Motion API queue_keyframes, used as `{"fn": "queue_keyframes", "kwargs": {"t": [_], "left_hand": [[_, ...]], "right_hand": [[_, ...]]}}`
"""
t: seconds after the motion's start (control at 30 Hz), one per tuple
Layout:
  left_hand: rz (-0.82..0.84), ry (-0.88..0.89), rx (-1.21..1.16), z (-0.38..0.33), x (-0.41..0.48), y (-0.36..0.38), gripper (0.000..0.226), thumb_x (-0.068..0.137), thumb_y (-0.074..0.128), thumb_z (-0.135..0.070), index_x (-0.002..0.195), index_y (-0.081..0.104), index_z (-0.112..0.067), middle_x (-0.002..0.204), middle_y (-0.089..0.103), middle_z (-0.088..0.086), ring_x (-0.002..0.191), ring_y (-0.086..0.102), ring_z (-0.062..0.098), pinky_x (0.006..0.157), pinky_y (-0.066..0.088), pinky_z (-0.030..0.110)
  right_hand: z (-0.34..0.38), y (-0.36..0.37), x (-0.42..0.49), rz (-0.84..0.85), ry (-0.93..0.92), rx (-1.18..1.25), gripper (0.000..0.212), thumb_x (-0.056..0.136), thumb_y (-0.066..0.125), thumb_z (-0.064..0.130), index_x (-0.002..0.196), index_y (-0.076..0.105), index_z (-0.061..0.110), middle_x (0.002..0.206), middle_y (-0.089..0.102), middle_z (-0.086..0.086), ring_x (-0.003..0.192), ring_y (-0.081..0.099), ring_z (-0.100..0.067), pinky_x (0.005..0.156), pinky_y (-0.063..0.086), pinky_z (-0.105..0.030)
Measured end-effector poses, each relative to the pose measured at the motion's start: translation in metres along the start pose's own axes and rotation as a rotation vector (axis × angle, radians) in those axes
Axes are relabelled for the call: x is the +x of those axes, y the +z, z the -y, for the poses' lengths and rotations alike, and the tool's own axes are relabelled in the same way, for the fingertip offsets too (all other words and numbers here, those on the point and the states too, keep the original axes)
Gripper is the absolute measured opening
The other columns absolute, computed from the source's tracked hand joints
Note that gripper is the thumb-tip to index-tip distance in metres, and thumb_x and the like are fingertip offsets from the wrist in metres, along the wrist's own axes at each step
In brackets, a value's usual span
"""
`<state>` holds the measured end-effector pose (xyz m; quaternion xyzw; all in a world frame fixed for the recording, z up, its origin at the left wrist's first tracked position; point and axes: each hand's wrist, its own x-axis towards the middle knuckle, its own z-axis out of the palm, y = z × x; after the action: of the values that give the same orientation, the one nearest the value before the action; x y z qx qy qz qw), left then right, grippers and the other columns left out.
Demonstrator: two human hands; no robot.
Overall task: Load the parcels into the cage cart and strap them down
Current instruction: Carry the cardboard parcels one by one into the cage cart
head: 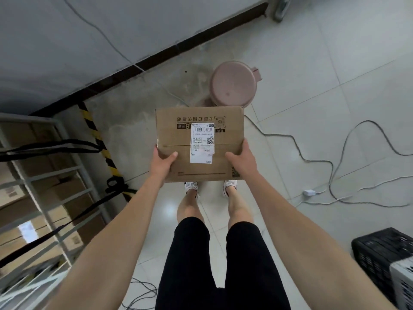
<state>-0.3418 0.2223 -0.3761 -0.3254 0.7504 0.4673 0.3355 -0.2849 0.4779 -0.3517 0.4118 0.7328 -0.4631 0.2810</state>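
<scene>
Now my left hand [164,161] and right hand [242,158] merely pinch the parcel [199,135], so swinging left to the cage cart [51,175] risks dropping it.

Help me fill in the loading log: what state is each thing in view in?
cardboard parcel: closed, labelled, held up clear of the cart.
left hand: grips the parcel's left edge.
right hand: grips the parcel's right edge.
cage cart: already loaded with stacked boxes.
black straps: run across the cart's bars; tension unclear.
</scene>
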Motion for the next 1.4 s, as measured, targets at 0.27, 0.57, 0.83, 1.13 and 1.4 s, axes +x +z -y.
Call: {"fn": "queue_keyframes", "kwargs": {"t": [0.27, 0.57, 0.83, 1.13, 1.4], "left_hand": [[-0.216, 0.056, -0.293, -0.018, -0.094, -0.017, 0.067, 0.084, 0.078, -0.034, 0.142, 0.045, -0.030, 0.128, 0.061, -0.011, 0.115, 0.057, 0.012, 0.098, 0.050, 0.034], [-0.518, 0.080, -0.626, -0.004, -0.202, -0.122, 0.058, 0.084, 0.078, -0.031, 0.136, 0.052, -0.028, 0.121, 0.066, -0.007, 0.113, 0.062, 0.017, 0.090, 0.054, 0.037], [-0.909, 0.120, -0.689, 0.141, -0.356, -0.296, 0.065, 0.070, 0.076, -0.055, 0.130, 0.051, -0.047, 0.125, 0.064, -0.011, 0.115, 0.061, 0.016, 0.099, 0.051, 0.047], [-0.909, 0.082, -0.831, 0.367, -0.460, -0.448, 0.055, 0.087, 0.074, -0.033, 0.136, 0.051, -0.033, 0.128, 0.063, -0.003, 0.119, 0.060, 0.021, 0.096, 0.052, 0.040], [-0.880, 0.040, -0.883, 0.460, -0.465, -0.519, 0.048, 0.088, 0.072, -0.036, 0.132, 0.054, -0.032, 0.118, 0.067, -0.010, 0.111, 0.063, 0.016, 0.092, 0.054, 0.040]], "right_hand": [[0.058, -0.062, -0.036, 0.074, -0.317, -0.274, 0.089, 0.083, 0.065, 0.045, 0.157, 0.018, 0.032, 0.149, 0.049, 0.001, 0.132, 0.046, -0.030, 0.105, 0.044, -0.051], [0.167, 0.003, -0.137, 0.200, -0.644, -0.385, 0.089, 0.091, 0.065, 0.037, 0.160, 0.008, 0.030, 0.153, 0.038, -0.005, 0.136, 0.042, -0.027, 0.110, 0.038, -0.049], [0.174, 0.175, -0.333, 0.360, -0.927, -0.404, 0.091, 0.085, 0.063, 0.048, 0.159, 0.013, 0.032, 0.156, 0.038, 0.004, 0.138, 0.039, -0.016, 0.102, 0.040, -0.042], [0.077, 0.375, -0.522, 0.552, -0.963, -0.489, 0.086, 0.086, 0.064, 0.043, 0.158, 0.017, 0.034, 0.148, 0.046, 0.002, 0.124, 0.050, -0.015, 0.099, 0.047, -0.044], [0.044, 0.471, -0.596, 0.379, -1.041, -0.629, 0.088, 0.084, 0.057, 0.056, 0.156, 0.008, 0.042, 0.154, 0.039, 0.002, 0.130, 0.050, -0.029, 0.096, 0.044, -0.055]]}}
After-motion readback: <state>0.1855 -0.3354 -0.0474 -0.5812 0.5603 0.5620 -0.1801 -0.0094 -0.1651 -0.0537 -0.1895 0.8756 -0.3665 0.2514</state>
